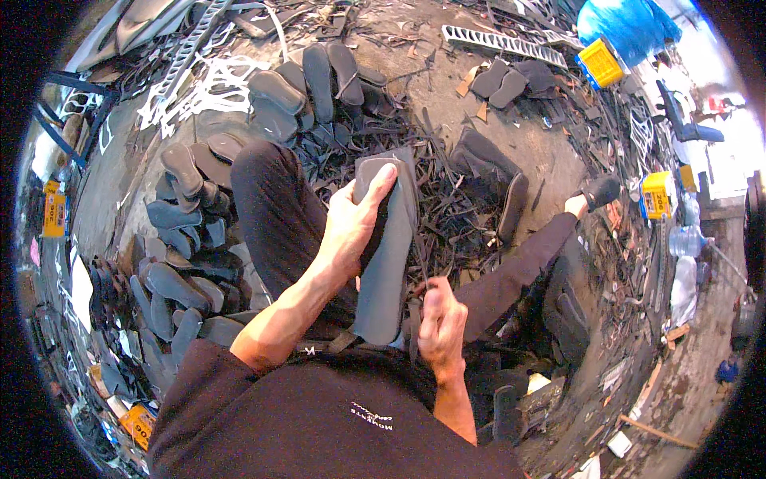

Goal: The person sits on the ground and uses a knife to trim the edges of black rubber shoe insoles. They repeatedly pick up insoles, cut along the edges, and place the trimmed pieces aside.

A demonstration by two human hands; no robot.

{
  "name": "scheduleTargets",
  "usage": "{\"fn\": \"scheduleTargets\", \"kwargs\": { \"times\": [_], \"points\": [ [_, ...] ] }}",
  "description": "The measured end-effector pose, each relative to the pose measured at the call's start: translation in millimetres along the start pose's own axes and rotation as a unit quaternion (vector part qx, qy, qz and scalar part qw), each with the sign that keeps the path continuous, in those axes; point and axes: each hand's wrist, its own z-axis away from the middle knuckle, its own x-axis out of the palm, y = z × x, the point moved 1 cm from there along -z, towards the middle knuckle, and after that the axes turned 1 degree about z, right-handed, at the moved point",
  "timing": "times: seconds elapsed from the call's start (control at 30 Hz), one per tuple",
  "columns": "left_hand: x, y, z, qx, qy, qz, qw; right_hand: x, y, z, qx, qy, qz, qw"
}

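My left hand (353,223) presses a dark shoe sole (369,177) flat against a grey rubber sheet (389,263) that stands upright on my lap, over my black trousers. My right hand (441,323) is closed around a small cutting tool at the sheet's lower right edge; the blade itself is too small to make out. Thin dark offcut strips hang beside the sheet.
Stacks of cut grey soles (187,239) lie to my left and further soles (315,80) ahead. Black rubber scraps (471,199) cover the floor. Yellow cans (657,194) and a yellow box (600,64) stand at right, near plastic bottles (688,239).
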Motion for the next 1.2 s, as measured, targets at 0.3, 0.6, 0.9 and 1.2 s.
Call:
{"fn": "scheduleTargets", "kwargs": {
  "times": [0.3,0.6,0.9,1.2],
  "points": [
    [4.4,-4.0,26.9,0.042,-0.113,-0.136,0.983,-2.4,-3.6,-21.3,-0.021,0.048,-0.032,0.998],
    [-35.3,27.2,4.3,0.079,-0.233,-0.232,0.941,-31.1,-11.6,-26.8,0.048,-0.105,-0.103,0.988],
    [-20.2,19.8,11.1,0.017,-0.413,-0.337,0.846,-30.2,4.9,-24.5,0.050,-0.120,-0.072,0.989],
    [-44.0,39.9,-22.0,0.234,-0.005,-0.034,0.972,-49.3,28.4,-39.7,0.171,-0.075,-0.335,0.924]
  ]
}}
